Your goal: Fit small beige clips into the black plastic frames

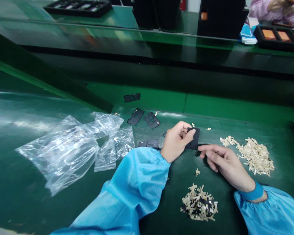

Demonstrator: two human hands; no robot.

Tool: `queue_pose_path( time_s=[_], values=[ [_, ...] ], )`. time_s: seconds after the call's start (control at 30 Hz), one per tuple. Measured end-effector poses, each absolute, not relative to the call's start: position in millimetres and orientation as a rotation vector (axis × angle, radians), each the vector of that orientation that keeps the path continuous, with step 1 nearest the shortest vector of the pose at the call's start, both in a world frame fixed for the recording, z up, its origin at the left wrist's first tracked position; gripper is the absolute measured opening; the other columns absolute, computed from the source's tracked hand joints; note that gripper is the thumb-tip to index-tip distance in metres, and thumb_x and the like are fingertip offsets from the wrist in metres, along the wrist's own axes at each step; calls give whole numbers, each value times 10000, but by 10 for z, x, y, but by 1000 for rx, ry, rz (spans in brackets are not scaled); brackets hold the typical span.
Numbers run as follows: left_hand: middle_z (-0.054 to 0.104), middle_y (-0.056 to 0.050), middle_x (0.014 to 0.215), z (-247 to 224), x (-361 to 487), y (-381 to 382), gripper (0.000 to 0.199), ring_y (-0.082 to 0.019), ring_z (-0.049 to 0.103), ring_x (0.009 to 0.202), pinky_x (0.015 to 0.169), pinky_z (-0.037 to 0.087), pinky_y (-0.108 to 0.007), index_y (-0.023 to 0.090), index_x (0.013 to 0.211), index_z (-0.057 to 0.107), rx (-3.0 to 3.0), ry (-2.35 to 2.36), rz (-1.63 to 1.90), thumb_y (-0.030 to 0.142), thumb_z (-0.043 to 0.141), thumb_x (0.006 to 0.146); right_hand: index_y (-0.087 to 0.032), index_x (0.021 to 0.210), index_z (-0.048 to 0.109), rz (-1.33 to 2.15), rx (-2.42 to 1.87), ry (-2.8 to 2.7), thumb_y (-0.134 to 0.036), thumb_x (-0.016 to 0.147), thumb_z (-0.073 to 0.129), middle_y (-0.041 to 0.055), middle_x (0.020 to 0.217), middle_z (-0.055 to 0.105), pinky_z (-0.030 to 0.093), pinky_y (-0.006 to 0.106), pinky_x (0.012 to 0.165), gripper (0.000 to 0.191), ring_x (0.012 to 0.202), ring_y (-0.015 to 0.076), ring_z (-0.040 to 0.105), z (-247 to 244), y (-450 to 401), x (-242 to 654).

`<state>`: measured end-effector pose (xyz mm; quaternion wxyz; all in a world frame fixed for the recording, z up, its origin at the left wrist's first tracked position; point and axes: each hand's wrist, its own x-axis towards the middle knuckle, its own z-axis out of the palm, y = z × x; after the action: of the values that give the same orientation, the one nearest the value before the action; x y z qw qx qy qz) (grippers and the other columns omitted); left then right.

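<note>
My left hand [176, 141] is closed on a flat black plastic part [194, 138], its thumb lying over the upper face. Just to the right, my right hand [222, 161] has its index finger stretched toward the part's lower right corner, by a small dark strip [198, 152]; whether it touches is unclear. The right hand's other fingers are partly curled, and nothing shows in them. Below the hands lies a pile of small beige and black pieces [200, 204]. A larger beige pile [256, 156] sits to the right.
Clear plastic bags [66, 153] cover the left of the green table. Similar black parts [152, 120] lie behind my left sleeve. A raised shelf [127, 32] crosses the back, bearing black trays [78, 8]. At the top right are another person's hands [281, 6].
</note>
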<state>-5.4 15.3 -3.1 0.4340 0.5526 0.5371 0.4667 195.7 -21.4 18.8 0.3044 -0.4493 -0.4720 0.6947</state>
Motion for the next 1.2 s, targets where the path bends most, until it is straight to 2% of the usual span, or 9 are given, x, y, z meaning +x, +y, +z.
queue_pose_path(
  time_s=[0.37,0.63,0.9,1.0,1.13,1.2],
  values=[
    [586,62,595,-27,-61,119,208,-47,443,405,409,354,-165,185,856,582,1280,1316,1150,376,663,872,-175,1085,757,1883,-1163,-1206,-417,929,653,59,872,706,337,224,462,306,504,62,426,179,-197,1925],
    [564,88,596,27,15,65,414,-45,421,304,266,306,-154,199,899,525,983,1275,1153,551,723,808,-188,1099,773,1944,-1036,-1109,-414,943,659,64,896,708,336,235,474,298,520,67,427,108,-200,1947],
    [578,90,629,10,56,4,479,-35,444,302,268,317,-137,197,929,515,890,1200,1173,614,719,810,-179,1060,758,1919,-1015,-1045,-484,902,703,43,869,695,298,234,454,348,499,62,409,58,-204,1896],
    [586,87,635,4,86,-27,487,-49,480,315,275,340,-145,200,926,506,890,1162,1153,616,729,805,-172,999,718,1885,-1017,-1003,-519,872,733,9,800,653,280,231,453,370,493,61,408,39,-211,1875],
    [584,87,643,13,145,-84,487,-61,510,340,287,366,-151,203,941,499,878,1104,1125,589,757,796,-173,871,624,1899,-975,-1026,-554,855,750,-75,563,508,267,223,471,401,469,66,371,21,-235,1859],
    [582,89,657,18,174,-111,481,-57,502,343,296,380,-157,206,938,492,852,1063,1122,569,771,793,-180,835,588,1929,-951,-1014,-567,839,762,-77,554,508,263,223,472,424,463,65,362,11,-247,1847]
  ],
)
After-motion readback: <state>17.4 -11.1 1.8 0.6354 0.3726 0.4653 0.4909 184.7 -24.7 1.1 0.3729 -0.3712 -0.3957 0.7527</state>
